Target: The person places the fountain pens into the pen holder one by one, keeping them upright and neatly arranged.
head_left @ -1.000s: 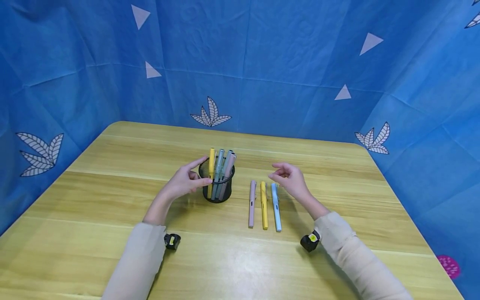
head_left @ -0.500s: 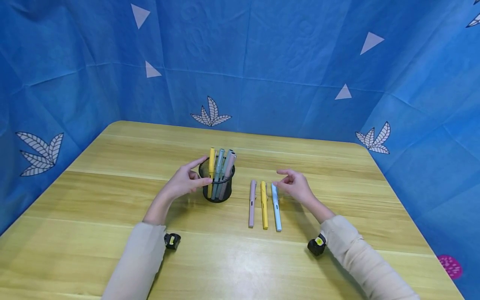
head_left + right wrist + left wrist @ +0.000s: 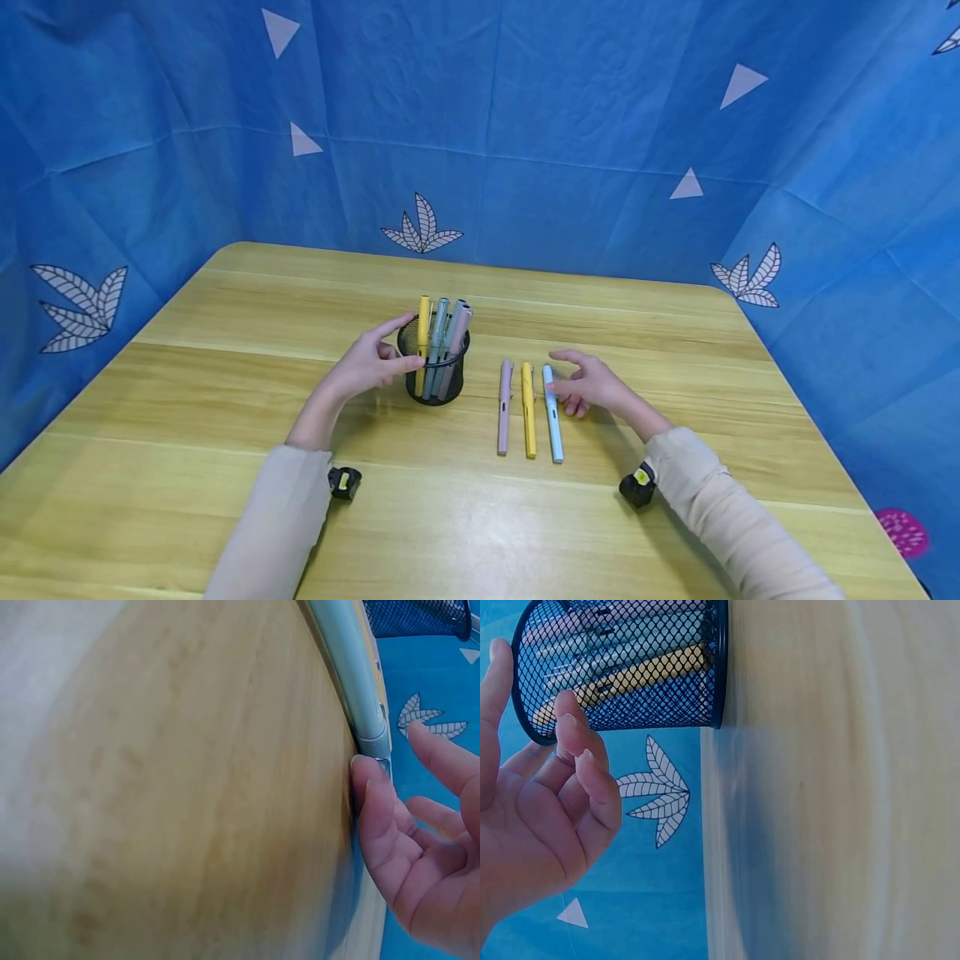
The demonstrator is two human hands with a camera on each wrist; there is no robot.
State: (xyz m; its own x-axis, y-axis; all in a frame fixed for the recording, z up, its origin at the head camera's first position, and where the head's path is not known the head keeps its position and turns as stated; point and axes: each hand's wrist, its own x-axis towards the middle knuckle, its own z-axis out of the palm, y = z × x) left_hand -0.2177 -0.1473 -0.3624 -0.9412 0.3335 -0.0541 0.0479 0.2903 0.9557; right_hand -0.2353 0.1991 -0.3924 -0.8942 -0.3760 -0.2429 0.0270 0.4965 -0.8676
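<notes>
Left hand [image 3: 367, 363] grips a mesh cup [image 3: 679, 699], seemingly steadying it, while right hand [image 3: 597, 388], thumb and forefinger parted, is at a blue pen [image 3: 555, 432].

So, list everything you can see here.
Table: one, light wood, centre
Cloth: count unclear, blue, behind and beside the table
Triangle prints: four, white, on the cloth
Leaf prints: several, white, same cloth
Pink patch: one, pink, on the cloth
Pen holder: one, black mesh, on the table
Yellow pens: two, yellow, one in the pen holder, one on the table
Purple pens: two, purple, likewise split
Blue-green pens: two visible, blue-green, in the pen holder
Light blue pen: one, light blue, rightmost on the table
Wrist cameras: two, black, at the wrists
Sleeves: two, beige, forearms
Left hand: one, bare, at pen holder's rim
Right hand: one, bare, at light blue pen
</notes>
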